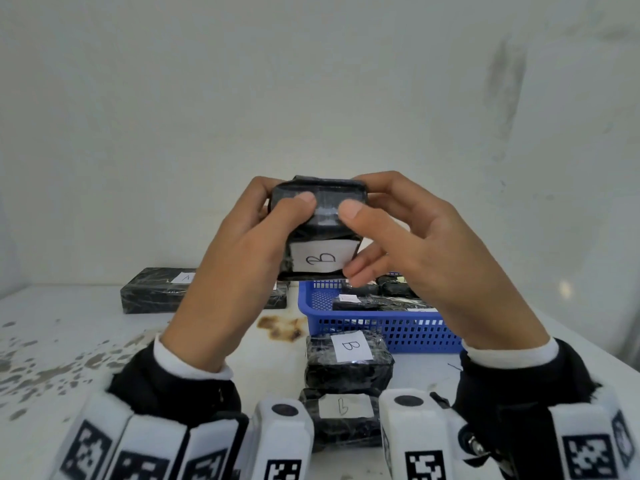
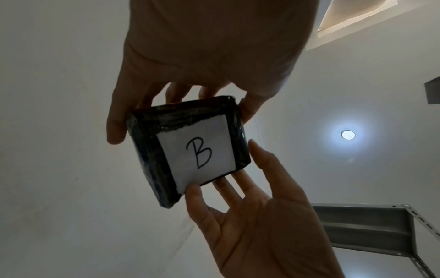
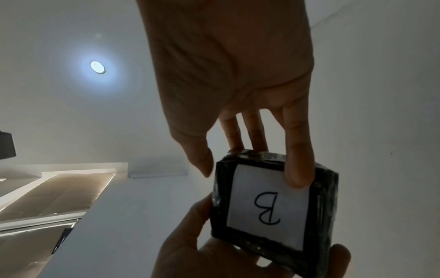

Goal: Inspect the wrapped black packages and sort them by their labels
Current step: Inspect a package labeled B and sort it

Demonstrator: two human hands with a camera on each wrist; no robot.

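Note:
A black wrapped package with a white label marked B is held up in the air above the table by both hands. My left hand grips its left side, thumb on the near face and fingers behind. My right hand pinches its right side, thumb on top and fingers underneath. The left wrist view shows the package and its B label between my left hand and right hand. In the right wrist view my right hand has a finger on the same package.
Two more black packages lie near me, one labelled B and one half hidden. A blue basket at mid right holds several wrapped packages. A long package labelled A lies at the back left of the stained white table.

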